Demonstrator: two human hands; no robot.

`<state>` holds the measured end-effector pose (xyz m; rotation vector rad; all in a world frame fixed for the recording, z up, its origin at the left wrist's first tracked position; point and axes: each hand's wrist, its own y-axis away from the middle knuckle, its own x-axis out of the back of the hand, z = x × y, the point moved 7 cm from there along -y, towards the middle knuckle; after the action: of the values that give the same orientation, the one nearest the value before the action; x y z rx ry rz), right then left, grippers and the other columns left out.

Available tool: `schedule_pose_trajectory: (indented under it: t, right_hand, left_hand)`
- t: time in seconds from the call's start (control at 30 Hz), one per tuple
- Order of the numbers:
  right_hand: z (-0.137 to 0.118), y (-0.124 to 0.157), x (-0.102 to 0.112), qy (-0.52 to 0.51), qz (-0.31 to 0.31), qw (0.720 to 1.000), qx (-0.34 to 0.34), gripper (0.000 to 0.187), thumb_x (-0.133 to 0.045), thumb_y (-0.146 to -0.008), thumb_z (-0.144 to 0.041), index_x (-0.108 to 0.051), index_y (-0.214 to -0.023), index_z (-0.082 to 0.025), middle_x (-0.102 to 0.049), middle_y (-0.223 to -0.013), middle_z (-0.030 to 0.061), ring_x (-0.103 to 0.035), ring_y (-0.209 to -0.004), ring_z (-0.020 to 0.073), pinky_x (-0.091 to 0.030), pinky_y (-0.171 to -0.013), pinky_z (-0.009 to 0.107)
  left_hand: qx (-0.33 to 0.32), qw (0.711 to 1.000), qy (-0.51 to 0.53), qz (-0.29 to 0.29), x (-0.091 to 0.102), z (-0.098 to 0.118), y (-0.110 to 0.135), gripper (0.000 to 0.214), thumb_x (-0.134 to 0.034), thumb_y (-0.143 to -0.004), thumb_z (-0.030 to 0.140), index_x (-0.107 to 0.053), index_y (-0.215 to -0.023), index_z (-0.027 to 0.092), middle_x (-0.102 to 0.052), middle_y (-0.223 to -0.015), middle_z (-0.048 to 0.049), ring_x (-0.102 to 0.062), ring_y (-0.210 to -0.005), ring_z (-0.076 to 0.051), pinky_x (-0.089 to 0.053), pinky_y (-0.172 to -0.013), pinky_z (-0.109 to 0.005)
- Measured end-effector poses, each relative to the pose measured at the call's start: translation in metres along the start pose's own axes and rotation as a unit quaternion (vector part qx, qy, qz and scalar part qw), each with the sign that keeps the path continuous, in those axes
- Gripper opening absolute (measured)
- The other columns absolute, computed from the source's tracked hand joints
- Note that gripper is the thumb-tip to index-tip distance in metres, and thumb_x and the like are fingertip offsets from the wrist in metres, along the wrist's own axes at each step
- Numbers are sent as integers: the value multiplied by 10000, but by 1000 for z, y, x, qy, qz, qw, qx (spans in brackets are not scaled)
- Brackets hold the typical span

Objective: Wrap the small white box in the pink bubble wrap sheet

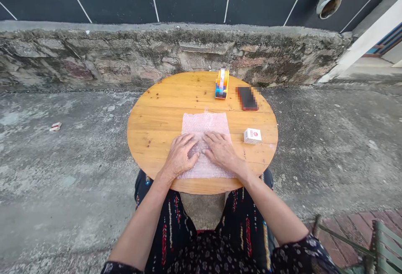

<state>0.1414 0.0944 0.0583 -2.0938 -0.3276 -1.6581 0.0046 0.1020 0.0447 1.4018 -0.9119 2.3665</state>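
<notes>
A sheet of pinkish bubble wrap (205,123) lies flat on the round wooden table (150,140), near its front edge. My left hand (182,154) rests on the sheet's left side, palm down with fingers stretched out. On the right side of the sheet my right hand (221,150) lies flat too, its fingers pointing inward. Neither hand grips anything. To the right of the sheet sits a small white box (252,136) with a red mark, apart from my right hand.
Toward the table's far edge stand a yellow and blue tape dispenser (221,85) and a dark phone-like object (248,98), partly pixelated. Behind the table runs a low stone wall base (125,56). A chair (381,240) is at the lower right. A crumpled packet (55,126) lies on the ground.
</notes>
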Motion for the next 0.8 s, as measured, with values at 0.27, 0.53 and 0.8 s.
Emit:
schedule_pose_trajectory:
  t: [0.27, 0.53, 0.8]
  right_hand:
    - [27, 30, 14, 33, 37, 994, -94, 422, -494, -923, -256, -539, -1323, -130, -495, -1433, 149, -439, -1307, 322, -351, -1038, 487]
    - [22, 49, 7, -2, 72, 995, -73, 406, -550, -906, -306, -574, -1278, -146, -560, -1380, 125, -482, -1281, 306, -348, -1055, 475]
    - [44, 99, 48, -29, 221, 970, -101, 246, -534, -897, -197, -643, -1117, -211, -645, -1249, 90, -582, -1144, 272, -427, -958, 469]
  left_hand:
    - [1, 1000, 9, 4, -1, -3, -1, 408, -607, -802, 317, -641, -1179, 165, -553, -1360, -116, -470, -1267, -296, -364, -1084, -479]
    - [-10, 1000, 18, 22, 1, -1, 0, 389, -615, -790, 292, -643, -1158, 169, -562, -1347, -115, -490, -1246, -294, -381, -1069, -485]
    - [-7, 997, 50, 67, 7, -4, 3, 402, -619, -788, 275, -626, -1178, 178, -564, -1334, -113, -500, -1251, -293, -393, -1070, -481]
